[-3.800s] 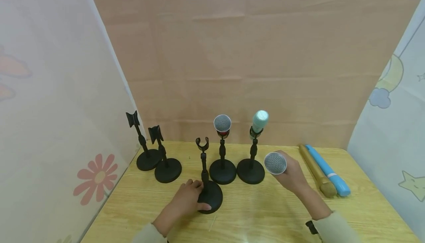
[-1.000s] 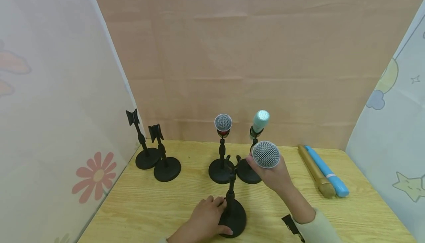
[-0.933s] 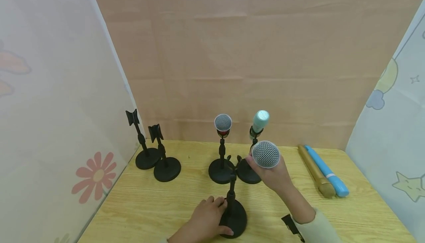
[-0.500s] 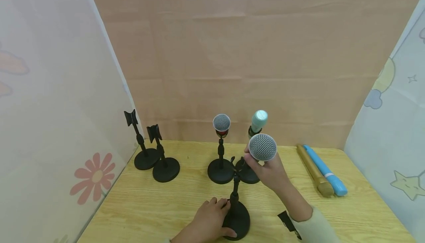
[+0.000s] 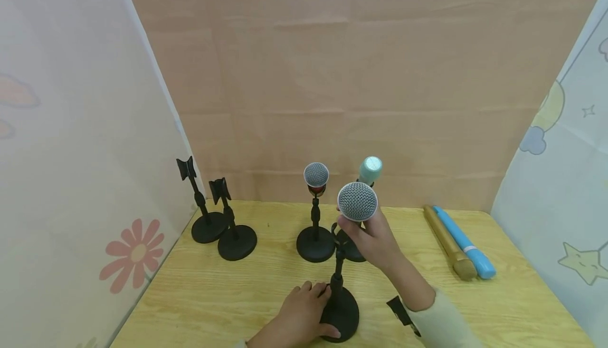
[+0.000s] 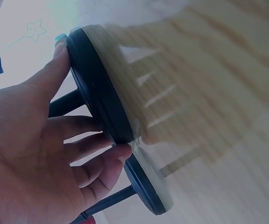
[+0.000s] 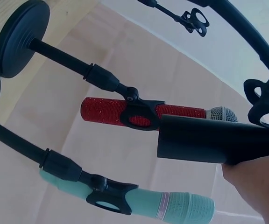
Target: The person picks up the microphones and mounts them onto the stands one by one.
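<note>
My right hand (image 5: 377, 240) grips a black microphone (image 5: 358, 201) with a silver mesh head, raised above the table. In the right wrist view, the black handle (image 7: 200, 140) reaches close to the open clip (image 7: 265, 100) of the nearest stand. My left hand (image 5: 300, 313) holds the round black base of that microphone stand (image 5: 344, 313), thumb at the near edge and fingers at the far side. In the left wrist view, the base (image 6: 95, 84) lies between thumb and fingers. The held microphone and right hand partly hide the clip in the head view.
Behind stand a red microphone (image 7: 102, 111) and a teal microphone (image 5: 371, 168), each in its own stand. Two bare stands (image 5: 237, 242) are at the left. A gold microphone (image 5: 451, 245) and a blue microphone (image 5: 467, 247) lie at the right.
Over these seconds my left hand has brought the stand right and nearer. My right hand has carried the black microphone left, above the stand, and lately a little higher.
</note>
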Tool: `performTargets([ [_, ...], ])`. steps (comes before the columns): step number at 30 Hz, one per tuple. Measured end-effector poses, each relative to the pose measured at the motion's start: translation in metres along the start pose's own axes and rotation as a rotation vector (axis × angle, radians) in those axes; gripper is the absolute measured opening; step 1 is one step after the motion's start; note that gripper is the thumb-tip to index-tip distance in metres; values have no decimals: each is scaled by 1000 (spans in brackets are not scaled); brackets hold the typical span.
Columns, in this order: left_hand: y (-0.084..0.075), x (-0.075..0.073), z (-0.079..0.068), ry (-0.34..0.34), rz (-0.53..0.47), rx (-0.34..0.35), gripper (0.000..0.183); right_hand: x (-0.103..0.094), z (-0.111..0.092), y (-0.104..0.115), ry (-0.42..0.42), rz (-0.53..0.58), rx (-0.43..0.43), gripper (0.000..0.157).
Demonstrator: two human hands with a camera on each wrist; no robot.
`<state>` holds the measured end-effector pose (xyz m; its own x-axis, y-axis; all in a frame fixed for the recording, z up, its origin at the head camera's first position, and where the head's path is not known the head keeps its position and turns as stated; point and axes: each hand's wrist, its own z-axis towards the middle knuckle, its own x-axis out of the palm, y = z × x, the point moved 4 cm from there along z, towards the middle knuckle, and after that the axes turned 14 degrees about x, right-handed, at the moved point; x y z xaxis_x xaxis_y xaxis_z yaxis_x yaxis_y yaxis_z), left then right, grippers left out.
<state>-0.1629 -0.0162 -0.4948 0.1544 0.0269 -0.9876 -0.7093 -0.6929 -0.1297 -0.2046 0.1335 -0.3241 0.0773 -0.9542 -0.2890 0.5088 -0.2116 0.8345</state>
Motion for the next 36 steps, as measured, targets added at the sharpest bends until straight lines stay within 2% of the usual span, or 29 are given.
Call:
performTargets([
  [7, 0, 2, 3, 7, 64, 1, 89, 7, 3, 0, 3, 26, 19, 43],
  [14, 1, 4, 9, 1, 73, 18, 91, 9, 1, -2, -44, -35, 61, 60],
  [20, -3, 3, 12, 3, 43, 13, 90, 9, 0, -6, -21, -122, 14, 87],
  [24, -4, 2, 15, 6, 60, 8, 90, 8, 2, -9, -47, -173, 15, 79],
  [28, -4, 3, 18, 25, 98, 7, 91, 7, 5, -12, -107, -210, -35, 64],
  [32, -4, 5, 19, 50, 114, 17, 92, 7, 6, -15, -127, -188, -113, 56],
  [34, -5, 6, 19, 56, 128, 26, 92, 7, 6, -15, -128, -169, -124, 53],
  [36, -5, 6, 19, 58, 134, 30, 92, 7, 6, -16, -128, -144, -96, 50],
])
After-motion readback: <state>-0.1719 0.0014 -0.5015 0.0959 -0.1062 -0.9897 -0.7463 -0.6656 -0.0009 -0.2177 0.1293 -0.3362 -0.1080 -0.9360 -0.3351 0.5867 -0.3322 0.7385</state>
